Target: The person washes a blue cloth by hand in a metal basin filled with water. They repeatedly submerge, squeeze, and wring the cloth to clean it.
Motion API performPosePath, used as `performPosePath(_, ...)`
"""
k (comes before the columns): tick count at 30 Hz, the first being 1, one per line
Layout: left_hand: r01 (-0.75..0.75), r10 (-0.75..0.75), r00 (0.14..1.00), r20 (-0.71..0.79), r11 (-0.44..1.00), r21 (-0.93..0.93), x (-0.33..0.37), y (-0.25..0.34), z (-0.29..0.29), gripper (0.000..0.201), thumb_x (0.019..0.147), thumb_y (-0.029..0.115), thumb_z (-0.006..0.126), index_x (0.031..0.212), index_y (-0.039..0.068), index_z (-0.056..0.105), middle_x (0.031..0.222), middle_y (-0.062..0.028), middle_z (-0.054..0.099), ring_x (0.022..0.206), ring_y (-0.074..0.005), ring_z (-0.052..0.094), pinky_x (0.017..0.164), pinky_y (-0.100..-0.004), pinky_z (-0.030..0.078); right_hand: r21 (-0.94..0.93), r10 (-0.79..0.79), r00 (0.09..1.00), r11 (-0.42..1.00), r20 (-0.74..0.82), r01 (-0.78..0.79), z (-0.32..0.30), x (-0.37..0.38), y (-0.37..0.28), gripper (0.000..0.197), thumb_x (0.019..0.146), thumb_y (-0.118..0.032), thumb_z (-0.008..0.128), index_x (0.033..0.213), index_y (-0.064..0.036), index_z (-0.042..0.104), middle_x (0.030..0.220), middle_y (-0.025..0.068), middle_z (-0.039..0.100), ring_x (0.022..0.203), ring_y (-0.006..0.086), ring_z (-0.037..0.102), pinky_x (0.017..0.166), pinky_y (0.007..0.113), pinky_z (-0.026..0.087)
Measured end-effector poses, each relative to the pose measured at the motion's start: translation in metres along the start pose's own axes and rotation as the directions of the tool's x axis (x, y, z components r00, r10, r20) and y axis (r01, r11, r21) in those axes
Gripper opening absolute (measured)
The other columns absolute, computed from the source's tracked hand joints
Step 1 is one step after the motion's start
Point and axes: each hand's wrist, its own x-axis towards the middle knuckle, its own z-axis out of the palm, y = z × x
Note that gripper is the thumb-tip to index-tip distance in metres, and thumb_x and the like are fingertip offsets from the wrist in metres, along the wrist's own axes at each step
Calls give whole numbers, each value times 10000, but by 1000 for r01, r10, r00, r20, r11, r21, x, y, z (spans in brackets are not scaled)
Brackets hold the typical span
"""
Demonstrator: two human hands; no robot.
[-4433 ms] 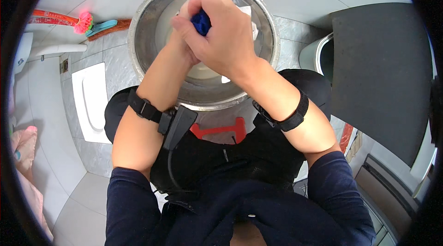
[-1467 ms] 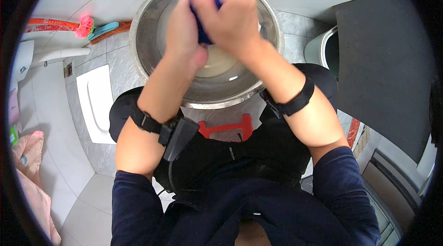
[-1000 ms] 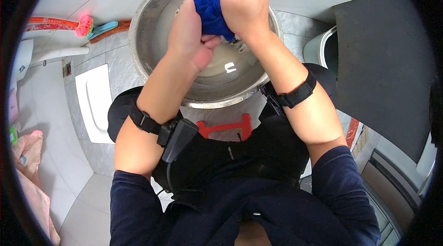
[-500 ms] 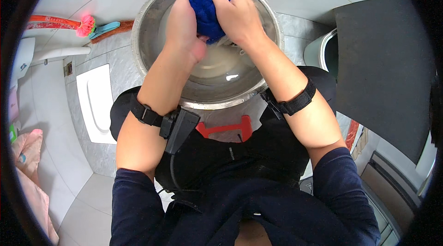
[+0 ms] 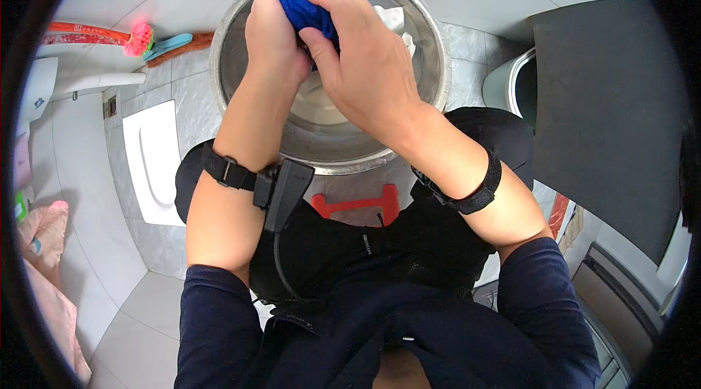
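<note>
Your left hand (image 5: 274, 31) and right hand (image 5: 365, 67) are both clamped on a blue cloth (image 5: 303, 5), a bunched, wet-looking wad of deep blue fabric. The left fingers curl tightly round its left side; the right fingers (image 5: 343, 9) press together over its top and right side, with the thumb hooked under. Only the upper lump of the cloth shows between your two grips; the rest is hidden inside your palms. You hold it above the steel basin (image 5: 431, 46), apart from its bottom.

Just under your fingers the basin floor shows pale, shiny metal, and beyond your right fingertips a bit of white fabric (image 5: 394, 20) lies against the far inner wall. The rim curves close on both sides of your wrists, so sideways room is narrow; above the bowl the space is open.

Left of your left hand, past the rim, a white squat pan (image 5: 150, 162) is set into the grey tiled floor (image 5: 186, 104). Farther off on that side lie a red-handled brush with a pink head (image 5: 135, 38) and a teal slipper (image 5: 168, 44). To the right of your right hand stands a dark panel (image 5: 606, 111).
</note>
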Motion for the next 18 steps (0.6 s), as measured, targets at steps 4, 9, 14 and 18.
performPosePath(4, 165, -155, 985, -79, 974, 153, 1, 3, 1, 293, 928, 367, 552, 922, 84, 629, 885, -67, 669, 794, -213, 639, 756, -368, 534, 15, -125, 992, 992, -7, 125, -1, 0, -3, 213, 842, -254, 703, 979, -109, 627, 915, 118, 611, 830, 355, 634, 616, 428, 508)
performPosePath(9, 71, -80, 989, 128, 995, 71, -33, -39, 14, 315, 1006, 361, 445, 1089, 114, 624, 1070, -55, 655, 957, -164, 646, 811, -369, 542, -102, -62, 991, 994, -118, 49, -4, 26, 30, 284, 843, -326, 708, 703, -87, 645, 664, 154, 615, 605, 356, 627, 526, 412, 489)
performPosePath(14, 146, -151, 989, 5, 968, 202, -19, -22, 5, 260, 991, 346, 467, 966, 140, 624, 798, -30, 655, 778, -153, 655, 724, -332, 535, 46, 97, 967, 995, -235, -89, 5, 26, 20, 327, 827, -345, 730, 672, -76, 628, 640, 153, 599, 586, 353, 615, 507, 425, 467)
performPosePath(18, 292, -299, 952, 62, 952, 96, -22, -14, 1, 267, 976, 366, 465, 972, 148, 619, 764, 13, 629, 757, -108, 639, 588, -269, 503, 111, -266, 954, 953, -135, 281, 13, 16, 14, 349, 846, -359, 715, 653, -79, 635, 564, 152, 551, 536, 353, 586, 484, 433, 446)
